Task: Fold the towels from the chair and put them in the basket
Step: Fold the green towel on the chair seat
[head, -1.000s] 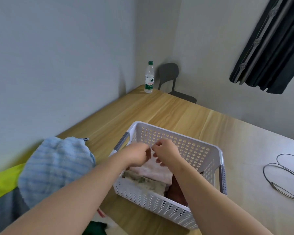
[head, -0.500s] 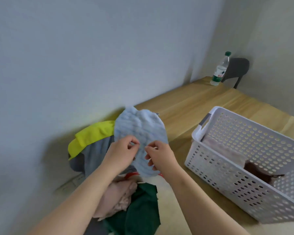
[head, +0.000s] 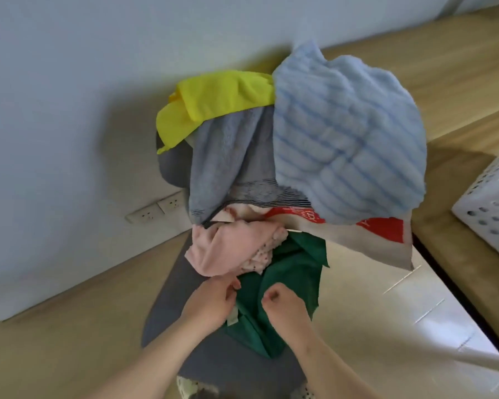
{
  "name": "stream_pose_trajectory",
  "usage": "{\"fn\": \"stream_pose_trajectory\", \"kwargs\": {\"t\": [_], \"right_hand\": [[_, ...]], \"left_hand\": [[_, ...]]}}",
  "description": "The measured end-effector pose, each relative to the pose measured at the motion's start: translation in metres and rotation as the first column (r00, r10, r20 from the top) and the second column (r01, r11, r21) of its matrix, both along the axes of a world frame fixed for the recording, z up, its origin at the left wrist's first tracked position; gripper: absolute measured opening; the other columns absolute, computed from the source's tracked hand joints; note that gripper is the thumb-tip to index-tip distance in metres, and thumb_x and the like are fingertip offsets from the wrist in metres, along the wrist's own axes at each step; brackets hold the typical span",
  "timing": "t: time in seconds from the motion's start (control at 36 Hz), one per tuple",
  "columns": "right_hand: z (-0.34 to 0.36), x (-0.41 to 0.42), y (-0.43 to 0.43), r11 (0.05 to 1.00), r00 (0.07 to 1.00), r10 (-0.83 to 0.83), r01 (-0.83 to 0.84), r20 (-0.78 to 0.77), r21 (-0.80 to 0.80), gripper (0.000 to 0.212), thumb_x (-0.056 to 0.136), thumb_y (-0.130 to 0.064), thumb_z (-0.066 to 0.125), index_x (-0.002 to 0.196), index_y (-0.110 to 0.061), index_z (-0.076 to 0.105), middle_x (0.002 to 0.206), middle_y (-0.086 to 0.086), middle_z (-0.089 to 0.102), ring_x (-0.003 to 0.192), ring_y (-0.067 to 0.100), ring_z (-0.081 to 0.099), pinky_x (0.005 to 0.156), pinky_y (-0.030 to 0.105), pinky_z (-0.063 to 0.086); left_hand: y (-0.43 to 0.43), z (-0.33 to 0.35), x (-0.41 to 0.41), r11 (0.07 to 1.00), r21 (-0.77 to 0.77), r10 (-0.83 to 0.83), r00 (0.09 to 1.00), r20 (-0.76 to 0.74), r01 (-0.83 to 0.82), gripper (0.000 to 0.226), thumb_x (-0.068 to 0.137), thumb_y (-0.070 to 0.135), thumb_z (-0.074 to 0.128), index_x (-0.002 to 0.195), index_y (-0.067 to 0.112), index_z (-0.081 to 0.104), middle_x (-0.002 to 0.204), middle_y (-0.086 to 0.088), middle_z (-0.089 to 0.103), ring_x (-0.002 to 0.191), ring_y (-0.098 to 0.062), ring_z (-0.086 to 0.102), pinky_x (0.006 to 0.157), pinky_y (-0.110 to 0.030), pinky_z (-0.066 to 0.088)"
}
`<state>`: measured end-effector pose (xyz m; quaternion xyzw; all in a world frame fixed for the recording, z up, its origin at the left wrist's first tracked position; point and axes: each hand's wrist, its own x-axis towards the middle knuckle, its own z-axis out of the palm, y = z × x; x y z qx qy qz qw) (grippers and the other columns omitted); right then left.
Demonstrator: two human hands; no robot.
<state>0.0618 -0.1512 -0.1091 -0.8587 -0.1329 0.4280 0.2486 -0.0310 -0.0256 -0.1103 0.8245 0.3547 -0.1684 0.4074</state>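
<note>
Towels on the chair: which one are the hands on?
The dark green towel, nearest on the seat: left hand and right hand both grip it; the pink towel and others lie farther back.

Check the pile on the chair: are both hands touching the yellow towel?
No, the left hand and right hand are on the green towel, while the yellow towel lies far behind.
</note>
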Motion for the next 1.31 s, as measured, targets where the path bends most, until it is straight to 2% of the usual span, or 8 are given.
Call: {"fn": "stream_pose_trajectory", "kwargs": {"t": [0.31,0.44,0.56,0.69,0.92,1.06,1.19,1.31], "right_hand": [[-0.121,0.009,0.004,0.836,0.708,0.545,-0.495,0.448,-0.235,0.052,0.091,-0.047,0.040,0.140,-0.036,0.030,0.152,-0.007,0.018,0.138,0.019,0.013,0.111,0.038,0.015],[-0.157,0.014,0.007,0.856,0.535,0.452,-0.485,0.713,-0.179,0.047,0.058,-0.051,0.078,0.100,-0.030,0.070,0.116,0.004,0.064,0.103,0.029,0.062,0.083,0.045,0.050],[-0.179,0.022,0.014,0.882,0.479,0.306,-0.468,0.823,-0.055,0.034,0.056,-0.044,0.080,0.084,-0.027,0.070,0.102,0.002,0.067,0.092,0.029,0.064,0.074,0.043,0.052],[-0.197,0.031,0.022,0.858,0.536,0.310,-0.513,0.785,0.012,0.030,0.085,-0.043,0.053,0.107,-0.024,0.057,0.126,-0.001,0.046,0.117,0.025,0.034,0.093,0.037,0.026],[-0.184,0.007,-0.011,0.849,0.673,0.312,-0.514,0.670,0.120,0.051,0.086,-0.060,0.044,0.127,-0.031,0.049,0.143,-0.009,0.036,0.129,0.016,0.031,0.106,0.031,0.022],[-0.172,-0.018,-0.046,0.748,0.542,0.585,-0.648,0.604,-0.143,0.059,0.085,-0.056,0.048,0.136,-0.029,0.040,0.151,-0.006,0.026,0.138,0.017,0.021,0.111,0.040,0.015],[-0.153,-0.039,-0.074,0.823,0.560,0.435,-0.564,0.705,-0.060,0.015,0.094,-0.029,0.045,0.104,-0.022,0.054,0.117,-0.001,0.058,0.113,0.022,0.050,0.084,0.032,0.035],[-0.128,-0.048,-0.090,0.889,0.737,0.254,-0.433,0.626,0.149,0.006,0.096,-0.024,0.043,0.095,-0.025,0.049,0.101,0.001,0.063,0.094,0.024,0.057,0.071,0.031,0.038]], "left_hand": [[-0.007,-0.122,-0.003,0.897,0.410,-0.209,0.976,0.066,0.165,0.041,0.083,0.030,0.063,0.124,0.027,0.057,0.131,0.003,0.050,0.121,-0.022,0.048,0.093,-0.035,0.043],[-0.005,-0.160,-0.002,0.745,0.665,-0.242,0.949,0.203,0.048,0.041,0.073,0.045,0.047,0.095,0.022,0.073,0.097,-0.001,0.068,0.086,-0.028,0.066,0.070,-0.040,0.052],[-0.002,-0.177,0.006,0.702,0.709,-0.189,0.942,0.279,-0.069,0.041,0.073,0.047,0.043,0.086,0.021,0.072,0.087,-0.001,0.065,0.078,-0.030,0.062,0.068,-0.041,0.048],[-0.001,-0.190,0.013,0.703,0.697,-0.129,0.937,0.324,-0.144,0.043,0.073,0.052,0.039,0.082,0.021,0.069,0.085,-0.002,0.062,0.082,-0.030,0.058,0.074,-0.040,0.043],[-0.018,-0.199,-0.008,0.795,0.573,-0.067,0.911,0.407,-0.198,0.027,0.093,0.028,0.047,0.105,0.021,0.069,0.117,0.004,0.059,0.117,-0.020,0.049,0.091,-0.033,0.035],[-0.036,-0.187,-0.034,0.848,0.520,-0.119,0.923,0.366,-0.097,0.032,0.095,0.012,0.046,0.123,0.019,0.059,0.134,0.007,0.050,0.133,-0.010,0.034,0.107,-0.023,0.025],[-0.059,-0.168,-0.058,0.838,0.532,-0.251,0.951,0.181,0.120,0.048,0.090,0.005,0.041,0.135,0.021,0.046,0.143,0.008,0.040,0.136,-0.009,0.028,0.111,-0.018,0.016],[-0.072,-0.148,-0.072,0.884,0.436,-0.251,0.958,0.140,0.169,0.064,0.077,0.001,0.044,0.136,0.025,0.043,0.142,0.005,0.041,0.130,-0.013,0.036,0.106,-0.024,0.032]]}}
